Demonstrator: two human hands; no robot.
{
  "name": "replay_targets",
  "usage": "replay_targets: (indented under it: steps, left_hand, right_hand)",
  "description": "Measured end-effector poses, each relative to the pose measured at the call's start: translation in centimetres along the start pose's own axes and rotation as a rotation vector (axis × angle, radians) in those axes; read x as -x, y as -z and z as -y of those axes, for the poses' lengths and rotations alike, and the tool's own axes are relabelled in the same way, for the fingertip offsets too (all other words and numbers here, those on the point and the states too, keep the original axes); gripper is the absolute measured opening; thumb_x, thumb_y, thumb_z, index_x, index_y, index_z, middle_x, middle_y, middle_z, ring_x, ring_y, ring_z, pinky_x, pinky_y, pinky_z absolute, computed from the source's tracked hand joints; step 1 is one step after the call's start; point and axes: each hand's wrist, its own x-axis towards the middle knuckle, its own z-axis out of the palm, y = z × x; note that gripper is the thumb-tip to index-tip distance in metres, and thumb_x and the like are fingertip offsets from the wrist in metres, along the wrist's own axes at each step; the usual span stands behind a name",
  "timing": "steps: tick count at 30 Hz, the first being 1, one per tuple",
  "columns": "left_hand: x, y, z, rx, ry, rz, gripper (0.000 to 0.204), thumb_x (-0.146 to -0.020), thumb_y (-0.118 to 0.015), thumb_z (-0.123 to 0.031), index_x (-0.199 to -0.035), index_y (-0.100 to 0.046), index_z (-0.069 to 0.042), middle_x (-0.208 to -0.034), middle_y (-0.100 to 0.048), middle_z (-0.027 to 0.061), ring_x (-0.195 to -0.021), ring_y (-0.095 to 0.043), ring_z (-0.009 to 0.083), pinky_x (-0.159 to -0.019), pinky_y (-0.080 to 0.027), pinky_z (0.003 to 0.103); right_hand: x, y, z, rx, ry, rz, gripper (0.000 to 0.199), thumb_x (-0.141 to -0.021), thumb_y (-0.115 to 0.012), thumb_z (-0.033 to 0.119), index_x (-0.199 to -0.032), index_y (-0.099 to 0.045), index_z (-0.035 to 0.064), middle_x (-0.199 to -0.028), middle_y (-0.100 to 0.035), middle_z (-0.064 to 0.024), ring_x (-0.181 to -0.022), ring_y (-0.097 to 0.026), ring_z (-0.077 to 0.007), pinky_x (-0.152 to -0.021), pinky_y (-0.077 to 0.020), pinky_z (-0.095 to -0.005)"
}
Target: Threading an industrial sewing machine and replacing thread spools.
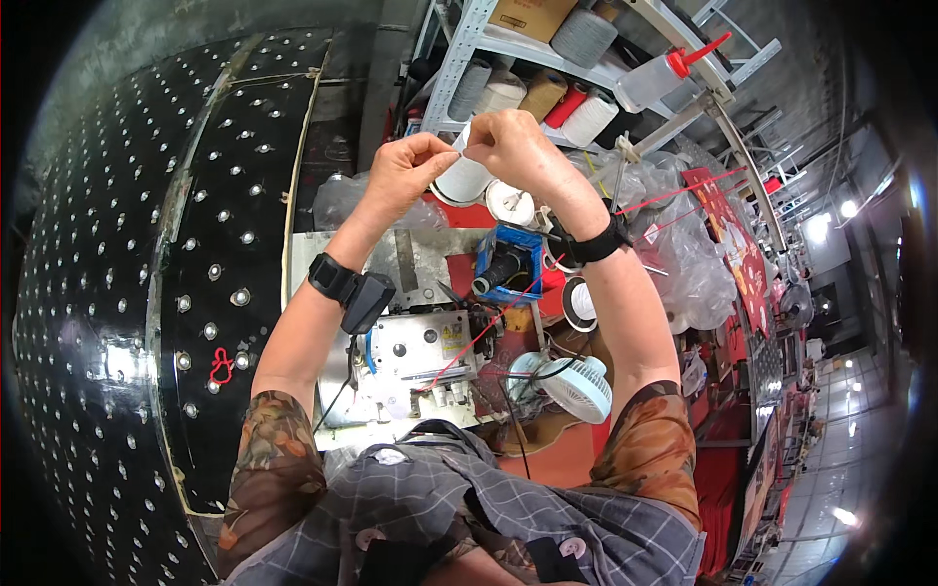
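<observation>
Desk (322, 256) below the hands (469, 161) carried a sewing machine (422, 354), a blue box (510, 262) and a small white fan (576, 386). Shelf (508, 44) beyond the hands held thread cones (586, 117).

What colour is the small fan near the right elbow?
The fan is light blue and white, as the head view shows.

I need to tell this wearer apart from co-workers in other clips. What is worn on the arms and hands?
Both hands are bare. Each wrist carries a black band: the left hand side's holds a black box with a cable, the right hand side's is plain. Short brown floral sleeves cover the upper arms.
</observation>
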Motion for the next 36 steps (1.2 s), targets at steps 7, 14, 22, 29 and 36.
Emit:
replay_targets:
  steps: [7, 14, 22, 29, 36]
  left_hand:
    - [0.1, 1.2, 1.7, 0.246, 0.01, -0.156, 0.012, -0.087, -0.061, -0.016, -0.086, -0.063, -0.004, -0.068, -0.056, -0.0043, -0.057, -0.042, 0.0007, -0.051, -0.029, 0.016]
    - [0.6, 1.9, 3.4, 0.339, 0.067, -0.198, 0.012, -0.087, -0.061, -0.016, -0.085, -0.063, -0.004, -0.069, -0.057, -0.0025, -0.056, -0.045, 0.0015, -0.049, -0.033, 0.017]
    - [1.8, 1.0, 2.4, 0.609, 0.237, -0.136, 0.016, -0.087, -0.062, -0.017, -0.09, -0.062, -0.002, -0.061, -0.043, -0.0065, -0.051, -0.031, 0.0025, -0.046, -0.025, 0.018]
    - [3.3, -1.6, -0.2, 0.646, 0.088, -0.271, 0.018, -0.085, -0.064, -0.016, -0.092, -0.065, 0.0, -0.066, -0.055, -0.0036, -0.054, -0.04, 0.0014, -0.048, -0.03, 0.016]
    - [4.8, -3.1, -1.6, 0.61, 0.077, -0.285, 0.02, -0.085, -0.065, -0.018, -0.094, -0.066, 0.0, -0.064, -0.052, -0.0055, -0.053, -0.037, 0.0011, -0.048, -0.029, 0.017]
  right_hand:
    - [-5.2, 0.7, -3.9, 0.607, -0.048, 0.09, 0.012, -0.071, -0.058, 0.004, -0.079, -0.066, 0.003, -0.08, -0.065, -0.0142, -0.081, -0.063, -0.0335, -0.073, -0.0506, -0.0422]
    - [-3.1, -3.6, -6.3, 0.96, -0.115, 0.58, 0.018, -0.076, -0.057, 0.009, -0.089, -0.069, 0.0078, -0.095, -0.067, -0.0132, -0.092, -0.065, -0.0282, -0.091, -0.0417, -0.0455]
    - [-2.9, -2.1, -2.1, 0.171, -0.043, 0.186, 0.009, -0.072, -0.058, 0.006, -0.077, -0.064, 0.0013, -0.073, -0.061, -0.022, -0.073, -0.061, -0.0355, -0.062, -0.0474, -0.041]
    - [2.2, -2.1, 4.6, -0.052, -0.093, -0.185, 0.011, -0.077, -0.063, 0.011, -0.077, -0.064, 0.0002, -0.061, -0.059, -0.0172, -0.056, -0.061, -0.0309, -0.052, -0.0458, -0.0364]
    - [4.8, -2.0, 5.6, -0.121, -0.144, -0.366, 0.012, -0.078, -0.066, 0.015, -0.078, -0.065, 0.0027, -0.051, -0.054, -0.0104, -0.041, -0.052, -0.0195, -0.042, -0.0387, -0.0301]
